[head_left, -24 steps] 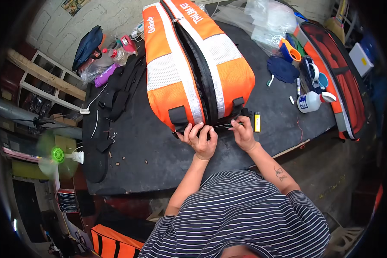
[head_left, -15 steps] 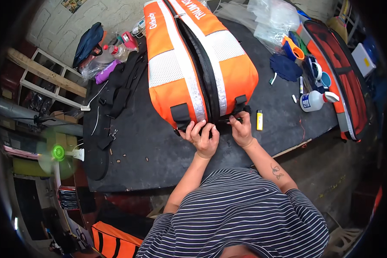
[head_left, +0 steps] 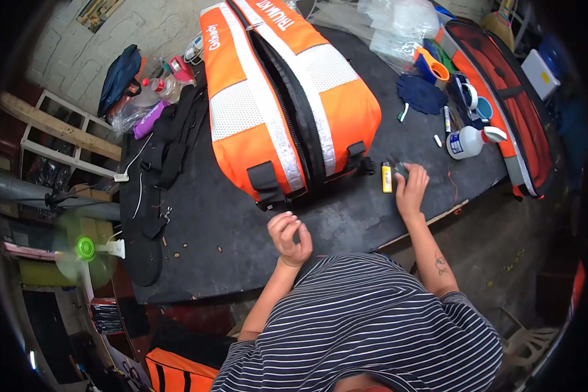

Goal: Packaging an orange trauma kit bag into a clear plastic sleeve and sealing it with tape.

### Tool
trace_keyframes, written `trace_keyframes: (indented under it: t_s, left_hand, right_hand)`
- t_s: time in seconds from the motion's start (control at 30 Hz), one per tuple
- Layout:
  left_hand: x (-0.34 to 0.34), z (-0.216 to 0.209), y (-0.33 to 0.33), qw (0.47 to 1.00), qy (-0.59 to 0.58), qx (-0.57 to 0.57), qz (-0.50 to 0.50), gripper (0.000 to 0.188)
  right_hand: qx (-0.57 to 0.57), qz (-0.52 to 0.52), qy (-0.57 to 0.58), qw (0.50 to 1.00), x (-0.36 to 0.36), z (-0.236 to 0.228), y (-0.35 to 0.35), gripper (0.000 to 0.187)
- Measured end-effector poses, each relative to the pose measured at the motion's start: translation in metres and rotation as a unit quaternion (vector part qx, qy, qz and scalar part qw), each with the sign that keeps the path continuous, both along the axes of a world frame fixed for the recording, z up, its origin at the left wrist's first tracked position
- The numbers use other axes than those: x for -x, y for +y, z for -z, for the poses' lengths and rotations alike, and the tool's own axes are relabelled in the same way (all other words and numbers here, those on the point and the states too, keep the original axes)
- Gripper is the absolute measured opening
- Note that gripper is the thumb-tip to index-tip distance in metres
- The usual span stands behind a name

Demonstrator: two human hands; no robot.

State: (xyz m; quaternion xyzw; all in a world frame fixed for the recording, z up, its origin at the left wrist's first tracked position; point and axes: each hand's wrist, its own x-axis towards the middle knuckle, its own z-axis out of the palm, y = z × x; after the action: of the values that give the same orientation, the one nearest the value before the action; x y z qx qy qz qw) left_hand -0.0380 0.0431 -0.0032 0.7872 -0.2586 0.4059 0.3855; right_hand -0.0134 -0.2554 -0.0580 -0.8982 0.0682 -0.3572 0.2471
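Observation:
A large orange bag [head_left: 238, 144] with white mesh panels, reflective strips and black webbing lies on the dark table. Its long black zipper gapes partway, the metal pull near the far end. My left hand [head_left: 290, 240] hovers off the bag's near left corner, fingers loosely curled and apart with nothing visible in them. Away from the bag, my right hand [head_left: 411, 191] rests low over the table beside a yellow lighter [head_left: 387, 178]. A small dark object [head_left: 400, 170] shows between its thumb and fingers; its kind is unclear.
Black straps [head_left: 170, 147] lie left of the bag. To the right are a spray bottle [head_left: 467, 142], a dark blue cloth [head_left: 423, 95], a marker [head_left: 447, 120], a blue-orange tape dispenser [head_left: 431, 64] and a red-windowed orange case [head_left: 503, 111]. A fan [head_left: 85, 248] stands left.
Both hands have left the bag's near end. My left hand has drawn back toward me; my right has moved right, beside the lighter, with a small dark object at its fingertips.

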Motion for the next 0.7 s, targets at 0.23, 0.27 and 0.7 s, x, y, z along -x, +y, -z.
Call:
trace_keyframes:
  t_s: [0.23,0.27,0.7]
  left_hand:
    - [-0.009,-0.018,-0.06,0.971,0.17,0.04,0.165,0.032]
    - [-0.009,-0.022,-0.066,0.969,0.178,0.041,0.17,0.03]
    - [0.014,-0.017,0.015,0.983,0.087,0.101,-0.128,0.038]
  right_hand:
    - [-0.196,-0.208,0.027,0.958,-0.016,-0.042,0.034,0.06]
    - [-0.283,-0.24,0.059,0.927,-0.015,-0.05,0.042,0.058]
    - [-0.363,-0.234,0.062,0.9,-0.004,-0.078,0.055,0.029]
